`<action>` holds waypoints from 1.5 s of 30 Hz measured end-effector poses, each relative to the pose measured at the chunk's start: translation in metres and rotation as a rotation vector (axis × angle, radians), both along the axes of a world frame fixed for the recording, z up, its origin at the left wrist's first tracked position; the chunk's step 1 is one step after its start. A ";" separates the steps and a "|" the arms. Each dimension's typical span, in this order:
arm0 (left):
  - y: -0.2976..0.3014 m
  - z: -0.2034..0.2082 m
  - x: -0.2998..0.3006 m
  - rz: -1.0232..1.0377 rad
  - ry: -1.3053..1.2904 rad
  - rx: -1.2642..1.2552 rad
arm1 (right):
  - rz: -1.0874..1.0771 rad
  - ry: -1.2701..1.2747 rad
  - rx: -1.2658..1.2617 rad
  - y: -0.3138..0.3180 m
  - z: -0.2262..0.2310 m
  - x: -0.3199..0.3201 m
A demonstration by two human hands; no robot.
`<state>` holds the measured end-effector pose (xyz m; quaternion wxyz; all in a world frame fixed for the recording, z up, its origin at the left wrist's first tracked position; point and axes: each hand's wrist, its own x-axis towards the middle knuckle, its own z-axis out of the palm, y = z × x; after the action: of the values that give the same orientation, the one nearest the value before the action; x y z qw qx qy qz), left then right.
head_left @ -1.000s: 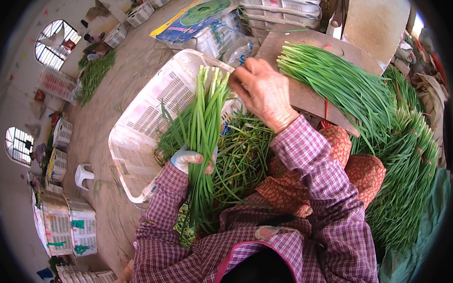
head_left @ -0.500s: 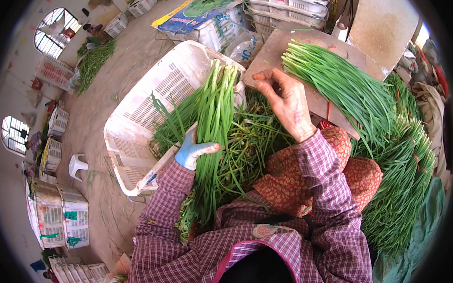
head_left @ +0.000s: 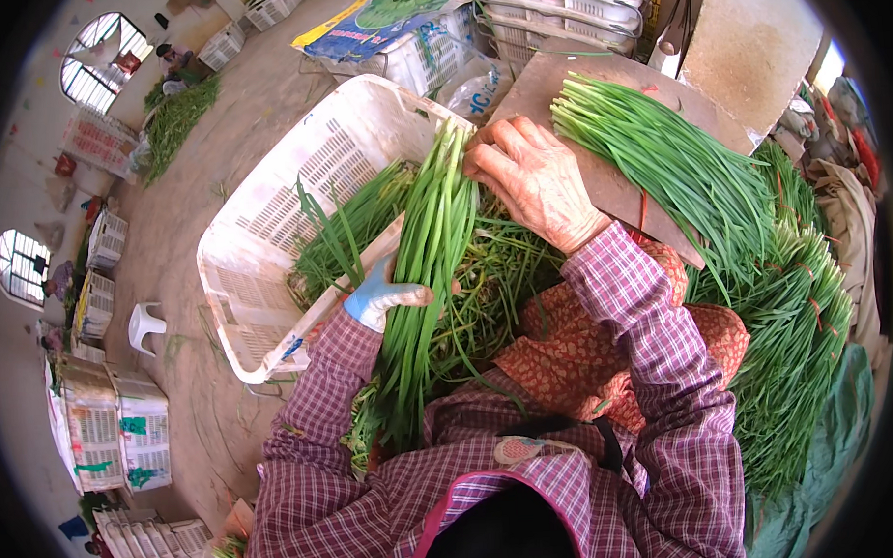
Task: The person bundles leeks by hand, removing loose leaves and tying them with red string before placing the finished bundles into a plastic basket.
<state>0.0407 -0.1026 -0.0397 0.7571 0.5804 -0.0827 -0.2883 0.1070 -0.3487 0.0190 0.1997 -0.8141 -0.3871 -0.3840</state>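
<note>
My left hand [head_left: 376,299], in a blue and white glove with bare fingertips, is wrapped round a bunch of garlic chives [head_left: 430,225], pale stalk ends up and green leaves hanging toward my lap. At the upper right side of this bunch is my bare right hand [head_left: 531,178]. Its fingers are bent and pressed close to the pale stalks; whatever they pinch is hidden. Right of it, a larger pile of garlic chives [head_left: 659,154] lies on a brown board [head_left: 548,84].
A white plastic crate [head_left: 277,201] holding more chives stands at my left. Loose leaves [head_left: 505,277] heap up before my lap. Tied bundles [head_left: 793,336] lie on the right. Stacked crates [head_left: 560,19] stand behind, a white stool [head_left: 145,329] far left.
My right hand has moved left and down, from above the board's edge to the bunch's stalks. My left hand keeps its hold on the bunch.
</note>
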 end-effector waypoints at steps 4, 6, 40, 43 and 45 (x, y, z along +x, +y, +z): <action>-0.002 -0.003 -0.002 0.003 0.000 -0.027 | -0.019 0.028 0.080 0.001 -0.007 0.007; -0.003 -0.003 -0.005 0.025 0.006 -0.018 | -0.180 0.029 0.105 -0.004 -0.011 0.012; 0.068 0.003 -0.019 -0.334 -0.546 -0.880 | 0.065 1.466 -0.423 0.120 -0.089 -0.051; 0.070 0.004 -0.022 -0.314 -0.574 -0.887 | 0.347 1.398 -0.362 0.131 -0.115 -0.067; 0.075 0.003 -0.024 -0.313 -0.591 -0.904 | 0.496 1.649 -0.126 0.126 -0.130 -0.075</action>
<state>0.0165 -0.0274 -0.0364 0.8234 0.2350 -0.4917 -0.1583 0.0319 -0.2229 -0.1113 0.4495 -0.7344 -0.3056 0.4065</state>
